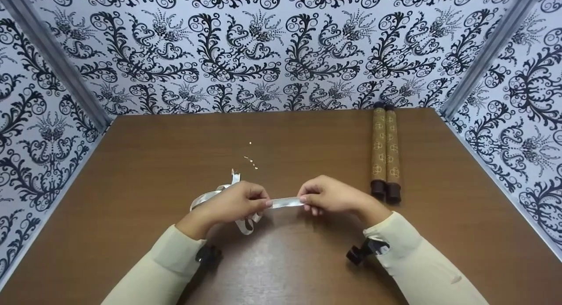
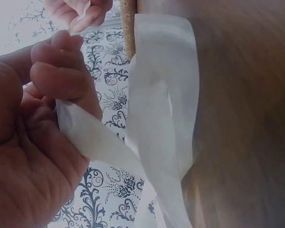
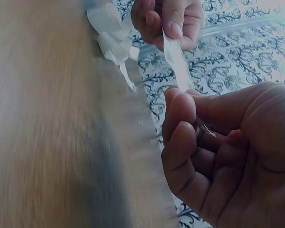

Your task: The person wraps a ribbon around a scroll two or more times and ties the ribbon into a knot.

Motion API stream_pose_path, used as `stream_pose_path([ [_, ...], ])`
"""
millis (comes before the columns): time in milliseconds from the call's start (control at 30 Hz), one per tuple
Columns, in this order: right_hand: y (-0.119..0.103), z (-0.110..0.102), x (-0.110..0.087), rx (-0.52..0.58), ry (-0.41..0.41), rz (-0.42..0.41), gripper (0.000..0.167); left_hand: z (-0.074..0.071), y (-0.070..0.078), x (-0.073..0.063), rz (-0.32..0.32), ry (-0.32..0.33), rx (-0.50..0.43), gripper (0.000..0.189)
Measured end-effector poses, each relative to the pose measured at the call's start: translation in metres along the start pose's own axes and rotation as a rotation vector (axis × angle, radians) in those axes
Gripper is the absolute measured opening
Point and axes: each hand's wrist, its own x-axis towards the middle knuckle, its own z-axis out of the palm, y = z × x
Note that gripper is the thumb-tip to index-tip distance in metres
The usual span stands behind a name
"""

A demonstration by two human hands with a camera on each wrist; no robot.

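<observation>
White ribbon (image 1: 287, 202): runs above brown table (image 1: 307, 147) between left hand (image 1: 239, 202) and right hand (image 1: 336, 196), pinched firmly in each, fingertips (image 1: 267, 203) closed; trails in loose loops around left hand.

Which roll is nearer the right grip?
The left roll in the head view; the other roll lies beyond it from the right grip.

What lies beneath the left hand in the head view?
Shiny white ribbon on the brown wooden table shows either side of the left hand; what the hand covers is hidden.
</observation>
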Motion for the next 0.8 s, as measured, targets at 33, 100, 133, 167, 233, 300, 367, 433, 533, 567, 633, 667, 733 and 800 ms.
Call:
stream_pose_path([
  [33,0.001,-0.002,-0.001,-0.005,0.008,0.002,0.021,0.0,0.001,0.0,0.001,0.007,0.001,0.027],
  [100,0.005,-0.008,-0.004,-0.014,0.023,0.004,0.021,-0.001,0.002,0.002,0.001,0.022,0.0,0.026],
  [133,0.007,-0.011,-0.006,-0.014,0.03,0.005,0.021,-0.001,0.003,0.002,-0.002,0.03,-0.001,0.026],
  [167,0.01,-0.013,-0.008,-0.013,0.039,0.008,0.022,-0.002,0.004,0.003,-0.003,0.039,0.001,0.025],
  [233,0.016,-0.017,-0.011,-0.012,0.054,0.014,0.022,-0.002,0.005,0.006,-0.003,0.053,0.008,0.025],
  [300,0.023,-0.022,-0.015,-0.023,0.069,0.02,0.021,-0.001,0.005,0.01,0.005,0.06,0.022,0.025],
  [367,0.03,-0.026,-0.019,-0.034,0.083,0.029,0.021,-0.001,0.005,0.015,0.022,0.066,0.052,0.024],
  [433,0.036,-0.03,-0.022,-0.053,0.096,0.043,0.02,0.0,0.004,0.02,0.028,0.065,0.073,0.023],
  [533,0.042,-0.038,-0.028,-0.087,0.124,0.072,0.02,0.001,0.003,0.027,0.0,0.052,0.063,0.022],
  [567,0.043,-0.041,-0.029,-0.097,0.134,0.082,0.019,0.001,0.002,0.029,-0.012,0.047,0.054,0.021],
  [633,0.046,-0.046,-0.032,-0.125,0.158,0.107,0.019,0.002,0.001,0.033,-0.03,0.044,0.05,0.021],
  [667,0.048,-0.048,-0.033,-0.135,0.171,0.122,0.018,0.003,0.0,0.034,-0.038,0.044,0.046,0.02],
  [733,0.051,-0.052,-0.035,-0.156,0.193,0.153,0.018,0.004,-0.001,0.037,-0.042,0.054,0.064,0.019],
  [800,0.054,-0.055,-0.037,-0.176,0.21,0.185,0.018,0.005,-0.002,0.037,-0.057,0.065,0.09,0.019],
])
